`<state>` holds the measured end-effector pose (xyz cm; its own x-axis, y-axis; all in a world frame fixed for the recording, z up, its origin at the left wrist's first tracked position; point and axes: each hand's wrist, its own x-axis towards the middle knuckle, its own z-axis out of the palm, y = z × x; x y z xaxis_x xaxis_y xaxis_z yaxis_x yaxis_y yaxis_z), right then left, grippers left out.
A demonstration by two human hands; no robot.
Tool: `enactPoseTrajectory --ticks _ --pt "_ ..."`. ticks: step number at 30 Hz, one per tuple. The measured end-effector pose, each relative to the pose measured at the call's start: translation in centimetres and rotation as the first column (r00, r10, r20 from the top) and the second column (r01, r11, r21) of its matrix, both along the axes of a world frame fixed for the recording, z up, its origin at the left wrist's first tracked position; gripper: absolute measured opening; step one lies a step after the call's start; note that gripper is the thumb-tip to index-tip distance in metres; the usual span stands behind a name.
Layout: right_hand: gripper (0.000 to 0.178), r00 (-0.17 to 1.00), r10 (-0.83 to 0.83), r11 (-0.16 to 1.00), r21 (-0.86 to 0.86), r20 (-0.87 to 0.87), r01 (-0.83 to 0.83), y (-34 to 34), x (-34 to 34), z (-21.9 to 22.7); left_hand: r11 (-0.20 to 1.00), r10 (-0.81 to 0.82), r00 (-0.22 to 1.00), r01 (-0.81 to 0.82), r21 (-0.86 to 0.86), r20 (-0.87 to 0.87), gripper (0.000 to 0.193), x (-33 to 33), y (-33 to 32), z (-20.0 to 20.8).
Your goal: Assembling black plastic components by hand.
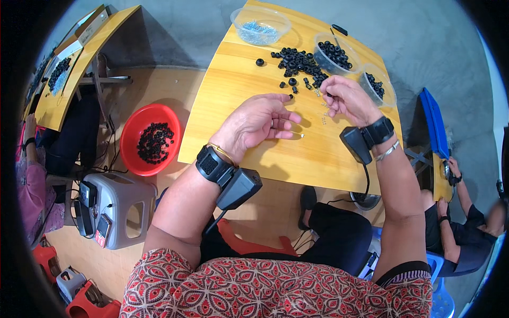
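My left hand (257, 123) is over the middle of the wooden table (222, 114), palm turned upward and fingers stretched apart. A small black piece shows at its uppermost fingertip; I cannot tell whether it touches. Just beyond its lower fingers lies a tiny white piece (303, 135). My right hand (350, 100) is bent in a pinch on a small black part, mostly hidden by the fingers. Beside it, small clear pieces (324, 114) lie scattered on the wood. Farther off spreads a pile of black round parts (297, 61), with a few loose ones nearer my hands.
Along the table's far side stand a clear tub (261, 24) of pale blue bits and two tubs (316, 53) (393, 100) of black parts. A red basin (127, 148) of black rings is on the left floor, near a grey stool (119, 196). Other people sit at both sides.
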<state>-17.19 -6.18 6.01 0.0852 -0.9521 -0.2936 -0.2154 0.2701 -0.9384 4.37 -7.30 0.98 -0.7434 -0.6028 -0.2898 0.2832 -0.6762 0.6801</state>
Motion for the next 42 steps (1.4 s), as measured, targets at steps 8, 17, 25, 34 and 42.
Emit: enactPoseTrajectory --ticks 8,17,25,34,42 --pt "0.025 0.762 0.108 0.972 -0.094 -0.639 -0.217 -4.3 1.4 -0.3 0.998 0.037 0.999 -0.037 0.044 -0.017 0.026 0.8 0.2 -0.2" --pt "0.023 0.349 0.094 0.877 -0.088 -0.932 -0.472 -6.4 4.0 -1.7 0.997 0.047 0.998 -0.045 0.058 -0.036 0.027 1.1 0.5 -0.4" --pt "0.015 0.696 0.147 0.819 -0.308 -0.703 -0.484 -2.5 3.7 1.6 1.000 0.025 0.998 -0.024 0.009 -0.058 0.023 1.1 0.6 0.0" --pt "0.017 0.834 0.019 0.722 -0.569 -0.552 -0.394 6.8 4.3 2.3 0.990 -0.045 0.968 0.010 -0.142 -0.247 0.022 -1.3 3.2 1.8" --pt "0.012 0.979 -0.043 0.875 -0.465 0.198 0.133 8.9 1.3 -0.3 0.998 -0.057 0.957 0.050 -0.030 -0.285 0.022 -3.2 4.2 1.7"
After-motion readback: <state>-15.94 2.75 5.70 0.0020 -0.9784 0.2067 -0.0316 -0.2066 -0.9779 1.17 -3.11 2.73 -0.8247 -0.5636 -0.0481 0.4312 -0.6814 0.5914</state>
